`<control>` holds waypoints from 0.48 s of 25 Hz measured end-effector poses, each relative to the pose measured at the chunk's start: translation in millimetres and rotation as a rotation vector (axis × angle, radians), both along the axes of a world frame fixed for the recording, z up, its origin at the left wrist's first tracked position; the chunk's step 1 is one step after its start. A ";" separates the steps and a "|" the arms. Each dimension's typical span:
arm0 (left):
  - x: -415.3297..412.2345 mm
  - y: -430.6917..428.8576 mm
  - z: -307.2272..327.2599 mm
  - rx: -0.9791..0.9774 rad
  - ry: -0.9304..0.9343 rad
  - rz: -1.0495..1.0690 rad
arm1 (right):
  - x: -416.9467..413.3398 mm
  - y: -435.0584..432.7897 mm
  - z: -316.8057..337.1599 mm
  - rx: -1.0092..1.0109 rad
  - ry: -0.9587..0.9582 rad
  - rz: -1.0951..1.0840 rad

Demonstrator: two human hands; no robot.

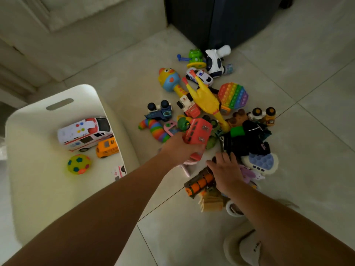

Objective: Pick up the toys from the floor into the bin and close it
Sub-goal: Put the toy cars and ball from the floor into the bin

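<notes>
A white bin point(80, 93) stands open on the left, holding a white ambulance point(84, 133), an orange bus point(106, 147) and a spotted ball point(78, 164). A pile of toys lies on the floor to its right, among them a yellow rubber chicken point(206, 100), a rainbow pop pad point(233, 96) and a rainbow caterpillar point(155, 128). My left hand point(178, 148) grips a red toy bus point(198, 131) just above the pile. My right hand point(226, 171) rests with fingers spread on an orange and brown toy point(199, 182). No lid is in view.
A pale sofa point(86, 35) runs along the far left behind the bin. A dark cabinet point(221, 18) stands at the back behind the toys. My foot in a white slipper point(244, 248) is at the lower right. Tiled floor point(307, 93) surrounds the pile.
</notes>
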State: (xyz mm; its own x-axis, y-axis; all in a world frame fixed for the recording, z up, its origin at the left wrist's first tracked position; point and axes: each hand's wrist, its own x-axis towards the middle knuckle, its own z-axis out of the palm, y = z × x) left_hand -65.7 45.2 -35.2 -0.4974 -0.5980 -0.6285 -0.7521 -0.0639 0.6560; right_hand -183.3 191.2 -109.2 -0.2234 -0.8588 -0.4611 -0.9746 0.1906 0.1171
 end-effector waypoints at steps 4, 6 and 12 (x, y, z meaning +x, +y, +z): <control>17.1 -4.5 41.8 0.063 0.218 0.171 | 4.6 -4.7 15.7 -0.073 0.008 0.013; 33.1 -5.6 64.8 0.041 0.311 0.220 | 7.9 -10.1 26.2 -0.136 -0.003 0.015; 108.1 -29.1 134.7 0.032 0.532 0.437 | 31.9 -41.0 103.3 -0.509 -0.446 -0.408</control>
State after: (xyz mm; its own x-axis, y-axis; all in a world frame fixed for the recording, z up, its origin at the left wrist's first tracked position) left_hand 42.3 16.1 99.6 -0.4611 -0.7989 -0.3863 -0.2290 -0.3134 0.9216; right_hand -151.4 150.2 -5.8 -0.4531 -0.8781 -0.1541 -0.7504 0.4689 -0.4658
